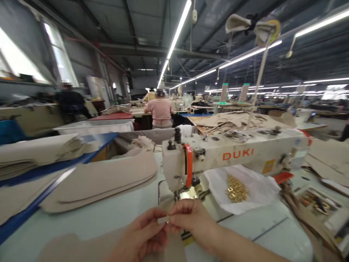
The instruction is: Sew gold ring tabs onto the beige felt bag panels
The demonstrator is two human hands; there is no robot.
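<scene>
In front of the sewing machine (209, 151), my left hand (145, 233) and my right hand (192, 218) meet, fingertips almost touching. Between them is a small pale strip (163, 219), pinched by the fingers of both; its exact kind is too blurred to name. Just beyond my fingers is the machine's lit needle area, partly hidden by my right hand. Beige fabric lies under my hands, blurred at the bottom. To the right of the needle, a white sheet (261, 185) carries a heap of small gold metal buckles (237, 189).
Stacked beige fabric panels (114, 178) lie on the left of the pale tabletop (109, 214). More folded fabric (38, 151) rests on a blue surface further left. A tray (321, 207) with small metal parts stands at right. Two people (160, 111) (71, 100) sit in the background.
</scene>
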